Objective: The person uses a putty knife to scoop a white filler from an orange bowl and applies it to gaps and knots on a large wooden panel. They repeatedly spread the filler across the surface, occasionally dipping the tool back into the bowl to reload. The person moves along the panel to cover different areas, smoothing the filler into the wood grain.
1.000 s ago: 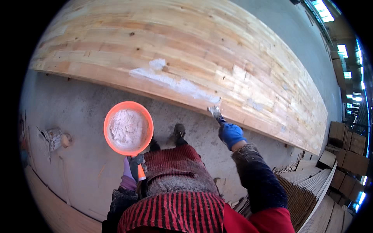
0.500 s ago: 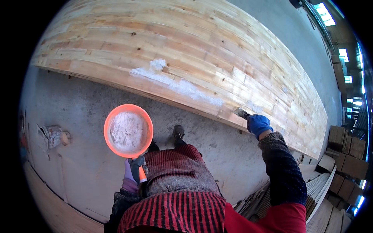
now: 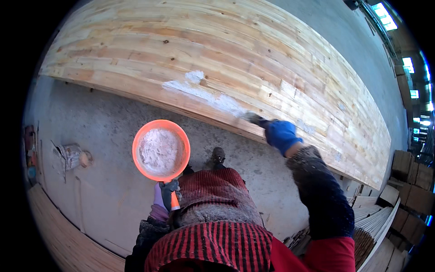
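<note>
An orange long-handled dipper holds pale pinkish-white paste. My left hand, in a dark and purple glove, is wrapped round its handle below the bowl. My right hand, in a blue glove, grips a putty knife whose blade touches the wooden panel close to its near edge. The blade is slightly blurred and lies at the right end of a whitish paste streak. Smaller pale patches show to the right of the hand.
A paste-smeared bucket lies on the concrete floor at left. Stacked boards lie at lower right, with more timber blocks beyond. Another wooden surface runs along the lower left. My shoe stands near the panel.
My right hand has moved left along the panel's near edge with the putty knife, reaching the paste streak. My left hand still holds the dipper; the whole view has shifted slightly.
</note>
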Action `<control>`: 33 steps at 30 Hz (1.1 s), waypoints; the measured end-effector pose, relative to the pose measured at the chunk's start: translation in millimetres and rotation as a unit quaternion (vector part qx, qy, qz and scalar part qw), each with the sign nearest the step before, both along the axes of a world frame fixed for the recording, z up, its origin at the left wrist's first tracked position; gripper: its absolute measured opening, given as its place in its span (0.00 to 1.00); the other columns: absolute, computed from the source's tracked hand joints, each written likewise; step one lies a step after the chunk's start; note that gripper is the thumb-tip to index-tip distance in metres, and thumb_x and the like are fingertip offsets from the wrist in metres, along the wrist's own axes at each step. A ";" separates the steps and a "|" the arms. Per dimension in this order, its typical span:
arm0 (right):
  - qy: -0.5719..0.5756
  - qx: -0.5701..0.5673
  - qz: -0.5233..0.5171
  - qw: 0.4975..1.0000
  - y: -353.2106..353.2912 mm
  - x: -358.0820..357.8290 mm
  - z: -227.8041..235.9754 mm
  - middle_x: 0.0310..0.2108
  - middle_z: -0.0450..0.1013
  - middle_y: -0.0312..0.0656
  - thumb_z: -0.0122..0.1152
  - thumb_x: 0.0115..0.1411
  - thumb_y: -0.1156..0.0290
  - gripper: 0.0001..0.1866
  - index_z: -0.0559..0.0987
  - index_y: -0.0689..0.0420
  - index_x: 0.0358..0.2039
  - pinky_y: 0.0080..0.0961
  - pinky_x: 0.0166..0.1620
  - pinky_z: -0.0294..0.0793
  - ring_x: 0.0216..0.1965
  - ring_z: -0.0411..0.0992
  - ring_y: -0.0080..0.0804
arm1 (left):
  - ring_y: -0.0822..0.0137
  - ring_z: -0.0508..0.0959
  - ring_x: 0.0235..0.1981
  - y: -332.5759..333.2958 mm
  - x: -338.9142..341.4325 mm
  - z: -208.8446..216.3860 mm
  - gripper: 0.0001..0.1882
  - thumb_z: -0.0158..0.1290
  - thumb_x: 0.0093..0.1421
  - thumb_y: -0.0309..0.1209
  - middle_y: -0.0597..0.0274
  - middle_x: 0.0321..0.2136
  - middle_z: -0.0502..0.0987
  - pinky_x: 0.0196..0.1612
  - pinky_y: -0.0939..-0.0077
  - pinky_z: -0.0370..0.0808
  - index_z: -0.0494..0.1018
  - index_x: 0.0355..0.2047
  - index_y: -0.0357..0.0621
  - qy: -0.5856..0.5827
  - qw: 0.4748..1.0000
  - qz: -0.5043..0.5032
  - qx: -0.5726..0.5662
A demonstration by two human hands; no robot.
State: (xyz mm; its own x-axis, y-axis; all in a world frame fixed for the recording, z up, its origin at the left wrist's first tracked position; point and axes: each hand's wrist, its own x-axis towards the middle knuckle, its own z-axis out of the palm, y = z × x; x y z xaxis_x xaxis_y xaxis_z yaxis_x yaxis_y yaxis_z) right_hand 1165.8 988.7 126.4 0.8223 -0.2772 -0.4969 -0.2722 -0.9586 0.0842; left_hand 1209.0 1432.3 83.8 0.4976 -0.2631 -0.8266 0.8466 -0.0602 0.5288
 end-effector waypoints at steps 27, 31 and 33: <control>0.021 -0.047 0.102 0.993 -58.7 31.2 14.2 0.32 0.80 0.45 0.53 0.54 0.70 0.14 0.83 0.47 0.39 0.41 0.31 0.77 0.31 0.80 0.41 | 0.69 0.75 0.24 -24.0 -16.5 -4.5 0.10 0.55 0.55 0.29 0.65 0.28 0.73 0.26 0.74 0.72 0.72 0.37 0.40 -0.047 0.996 0.066 0.027; 0.021 0.017 0.116 0.993 -51.3 13.8 -9.0 0.28 0.78 0.46 0.54 0.53 0.68 0.13 0.82 0.48 0.39 0.41 0.30 0.75 0.29 0.78 0.45 | 0.69 0.73 0.19 -5.9 -32.7 -20.5 0.06 0.55 0.56 0.29 0.65 0.23 0.72 0.21 0.73 0.70 0.70 0.31 0.42 0.023 0.993 0.114 -0.021; 0.030 0.001 0.103 0.994 -86.0 5.2 -5.4 0.25 0.77 0.47 0.55 0.54 0.68 0.16 0.80 0.46 0.44 0.42 0.28 0.74 0.27 0.77 0.46 | 0.68 0.73 0.17 -7.8 -21.8 -14.6 0.06 0.55 0.56 0.29 0.65 0.20 0.71 0.19 0.73 0.70 0.70 0.30 0.42 0.021 0.995 0.093 -0.005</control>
